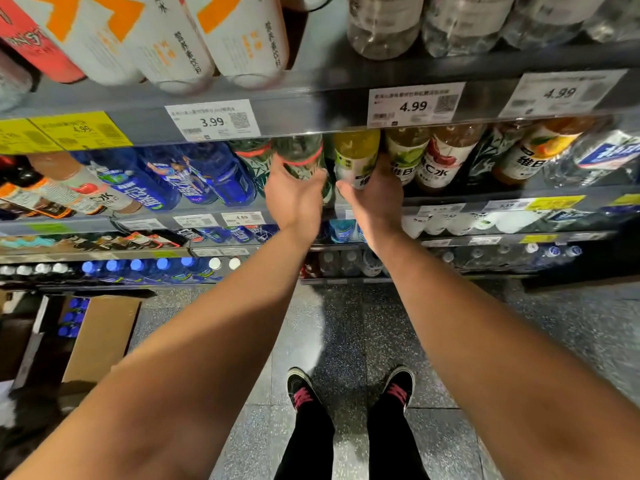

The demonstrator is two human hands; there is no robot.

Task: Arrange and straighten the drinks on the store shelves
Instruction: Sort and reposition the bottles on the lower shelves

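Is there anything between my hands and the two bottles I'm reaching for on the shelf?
Nothing visible. The left hand already holds the green-labelled bottle, and the right hand holds the yellow bottle.

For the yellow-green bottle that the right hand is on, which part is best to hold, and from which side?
Hold the yellow-green bottle at its labelled middle, coming from the open front. Neighbouring bottles crowd both sides and the upper shelf hides its top. The right hand already wraps there.
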